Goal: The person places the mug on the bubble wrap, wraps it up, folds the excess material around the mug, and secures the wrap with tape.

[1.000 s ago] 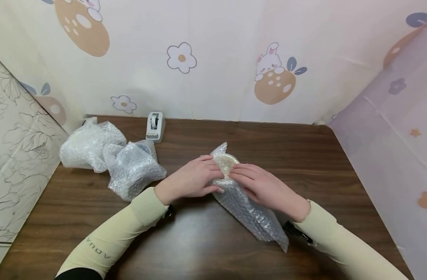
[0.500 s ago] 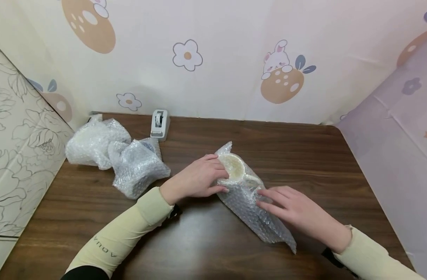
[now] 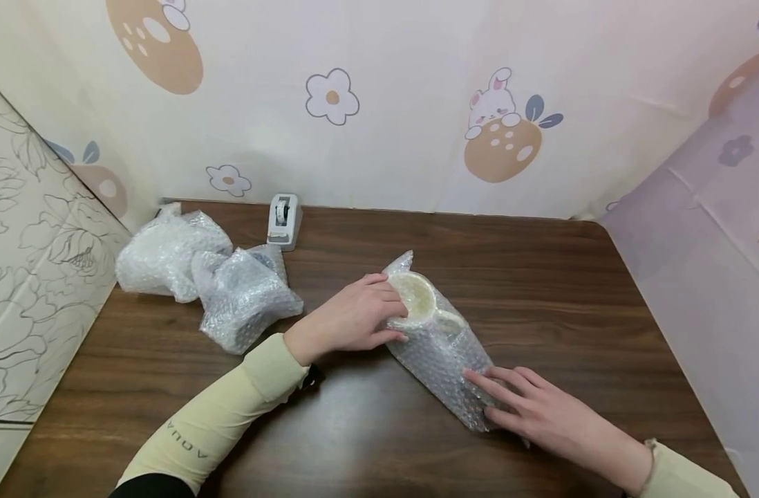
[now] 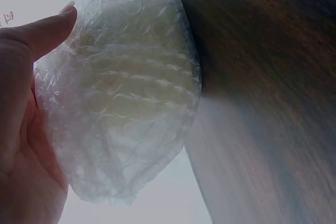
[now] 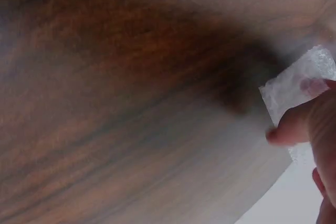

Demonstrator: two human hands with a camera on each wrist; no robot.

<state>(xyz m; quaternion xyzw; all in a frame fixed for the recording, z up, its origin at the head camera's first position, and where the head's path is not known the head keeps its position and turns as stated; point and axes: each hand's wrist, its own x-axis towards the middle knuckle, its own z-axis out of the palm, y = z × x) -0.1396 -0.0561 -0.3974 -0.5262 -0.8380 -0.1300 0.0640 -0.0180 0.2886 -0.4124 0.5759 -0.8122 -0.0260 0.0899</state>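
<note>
A pale mug [image 3: 417,297], wrapped in bubble wrap [image 3: 438,363], stands on the wooden table near the middle. Its round rim and handle show through the film. My left hand [image 3: 357,315] grips the wrapped mug from the left, fingers over the rim and thumb low on the near side. The left wrist view shows the thumb against the bubble wrap [image 4: 136,93]. At the long loose end of the wrap, my right hand [image 3: 544,411] rests with spread, fairly straight fingers. In the right wrist view the loose end of the wrap [image 5: 294,90] lies beside the thumb.
Two bubble-wrapped bundles, one at the far left [image 3: 171,252] and one nearer [image 3: 249,297], lie together left of my left hand. Behind them a white tape dispenser [image 3: 284,221] stands near the back edge. Patterned sheets hang behind and at both sides of the table [image 3: 603,311].
My right hand has left the mug's top and moved right and nearer along the wrap to its loose end. The left hand keeps its place on the mug.
</note>
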